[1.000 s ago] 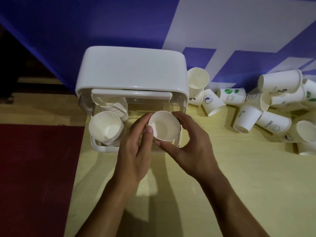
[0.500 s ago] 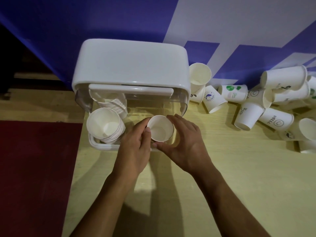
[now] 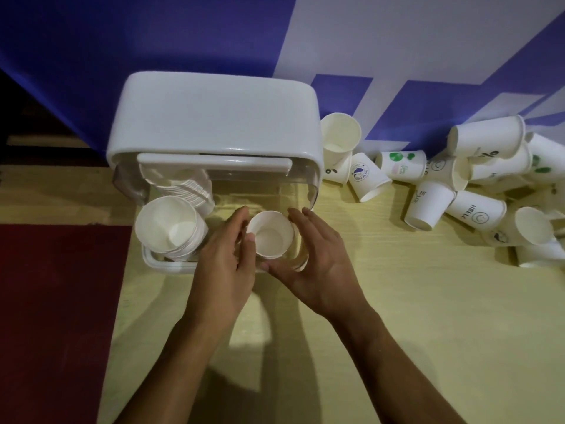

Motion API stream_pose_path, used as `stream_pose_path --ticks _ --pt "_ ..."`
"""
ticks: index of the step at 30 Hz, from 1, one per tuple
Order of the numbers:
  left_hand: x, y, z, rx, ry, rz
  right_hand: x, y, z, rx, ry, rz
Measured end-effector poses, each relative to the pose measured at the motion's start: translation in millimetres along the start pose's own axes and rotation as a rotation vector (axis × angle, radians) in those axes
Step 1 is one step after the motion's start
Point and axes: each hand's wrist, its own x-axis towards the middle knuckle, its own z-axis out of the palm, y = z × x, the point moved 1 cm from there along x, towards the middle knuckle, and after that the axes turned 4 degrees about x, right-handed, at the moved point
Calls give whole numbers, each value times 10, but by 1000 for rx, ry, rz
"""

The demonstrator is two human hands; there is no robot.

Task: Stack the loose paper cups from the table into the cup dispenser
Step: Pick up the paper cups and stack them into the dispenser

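Still held by left hand and right hand, the paper cup had sunk into the cup dispenser, nearly placed beside the stack.

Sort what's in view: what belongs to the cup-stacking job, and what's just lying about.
Job:
dispenser
stack inside it
cup, between left hand and right hand
loose cups on the table

Lying about:
red surface beside the table
blue-and-white wall
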Motion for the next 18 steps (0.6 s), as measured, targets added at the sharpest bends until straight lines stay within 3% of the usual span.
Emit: stream_pose_path --ticks 5,9,14,18 --pt "-295 489 -67 36 147 214 -378 135 -428 57 54 152" --pt "-257 1067 467 29 -4 372 -777 534 -933 98 148 327" --pt "158 1770 1654 202 -272 224 -1275 1158 -1550 47 235 463" --pt "527 1962 2470 335 -322 179 -1595 1578 -1929 41 280 561"
